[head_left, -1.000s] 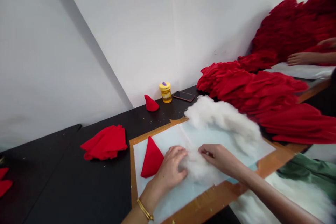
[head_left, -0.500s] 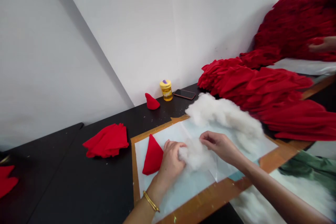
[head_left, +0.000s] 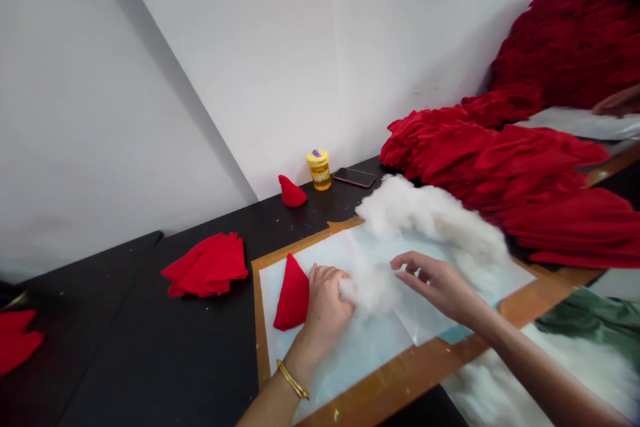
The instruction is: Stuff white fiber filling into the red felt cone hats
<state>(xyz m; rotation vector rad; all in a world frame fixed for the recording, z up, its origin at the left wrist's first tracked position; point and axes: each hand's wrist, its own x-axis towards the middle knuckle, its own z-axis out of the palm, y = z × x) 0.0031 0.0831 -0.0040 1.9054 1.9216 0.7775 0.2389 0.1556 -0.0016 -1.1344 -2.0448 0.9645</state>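
My left hand [head_left: 330, 300] is closed on a loose tuft of white fiber stuffing [head_left: 373, 285], which spreads out to its right over the pale sheet [head_left: 360, 360]. Just beyond that tuft, my right hand [head_left: 430, 280] hovers with thumb and fingers apart and nothing visible between them. Touching or very close to my left fingers, a red pointed fabric cone [head_left: 292, 295] lies on the sheet. A larger heap of white stuffing [head_left: 433, 217] rests along the sheet's far right side.
Brown tape [head_left: 400, 380] borders the sheet. Red fabric pieces [head_left: 207, 265] lie to the left, long red piles [head_left: 500, 167] to the right. By the wall stand a small red cone [head_left: 291, 192], a yellow-lidded tub [head_left: 319, 170] and a phone [head_left: 355, 177]. Another person's hand [head_left: 617, 101] shows far right.
My right hand has opened its pinch and drawn slightly right, away from the tuft. My left hand stays on the stuffing. The other person's hand has moved lower.
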